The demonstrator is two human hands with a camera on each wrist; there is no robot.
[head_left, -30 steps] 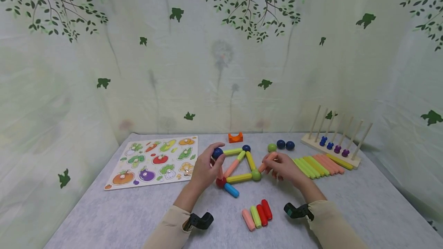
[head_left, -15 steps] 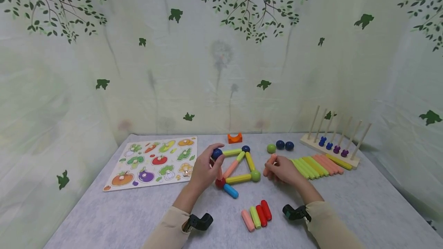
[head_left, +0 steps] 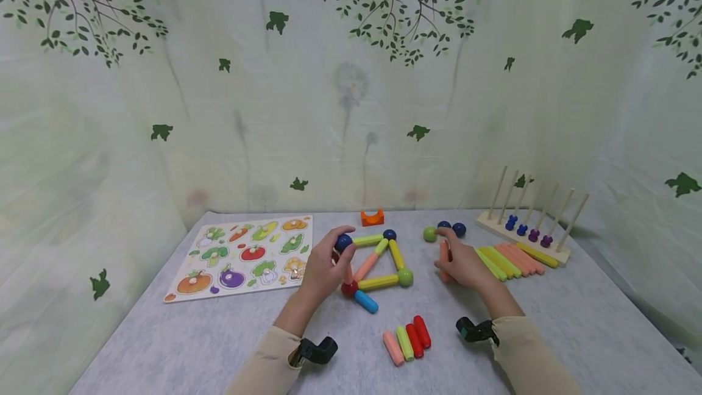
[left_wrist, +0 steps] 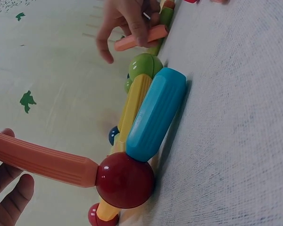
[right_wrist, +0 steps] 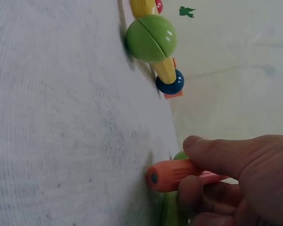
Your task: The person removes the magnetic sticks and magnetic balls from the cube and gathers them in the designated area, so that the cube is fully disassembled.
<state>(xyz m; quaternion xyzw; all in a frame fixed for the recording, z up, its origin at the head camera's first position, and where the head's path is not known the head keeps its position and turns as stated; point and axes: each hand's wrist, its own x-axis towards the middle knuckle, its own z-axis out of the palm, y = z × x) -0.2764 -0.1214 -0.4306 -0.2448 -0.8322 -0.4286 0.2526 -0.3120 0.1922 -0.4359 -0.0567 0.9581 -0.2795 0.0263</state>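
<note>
My left hand [head_left: 323, 270] grips the structure's left side, fingers around a dark blue ball [head_left: 343, 242] above an upright salmon stick [left_wrist: 47, 162] that rises from a red ball [left_wrist: 126, 180]. Yellow and green sticks link this to a green ball [head_left: 405, 277] and a rear blue ball [head_left: 389, 234]. A blue stick [head_left: 366, 302] points forward from the red ball. My right hand [head_left: 463, 264], to the right of the structure, pinches a loose salmon stick [right_wrist: 172, 175] between thumb and fingers, apart from the green ball.
Loose green [head_left: 430, 234] and blue balls [head_left: 459, 230] lie behind my right hand. Right of it are a row of sticks [head_left: 512, 261] and a pegged stand [head_left: 562, 255]. A vegetable board [head_left: 247, 286] lies left, an orange arch [head_left: 372, 219] behind, short sticks [head_left: 404, 343] in front.
My right hand has drawn the salmon stick away from the green ball and moved right, the stick now turned more upright. My left hand keeps its place on the structure.
</note>
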